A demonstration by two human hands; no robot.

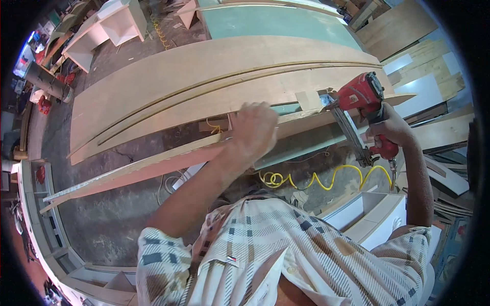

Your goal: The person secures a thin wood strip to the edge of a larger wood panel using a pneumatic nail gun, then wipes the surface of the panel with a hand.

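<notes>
In my right hand [393,127] is a red pneumatic nail gun [360,94], its dark magazine slanting down to the left. The fingers wrap its handle, and the gun's nose is by the long wooden frame [301,122]. A yellow coiled air hose [334,176] runs to the fitting below its grip. My left hand [252,130] is closed over the edge of the same frame, left of the gun; what its fingers hold, if anything, is hidden. A pale wood block [308,100] and a small blue item [325,100] lie close to the gun's nose.
Beyond the frame lies a wide plywood sheet [168,76] with two thin wood strips [214,82] on it. A green-topped panel [275,25] is farther back. White cabinet parts [365,211] stand near my right side, and a pale cabinet frame [56,219] at left.
</notes>
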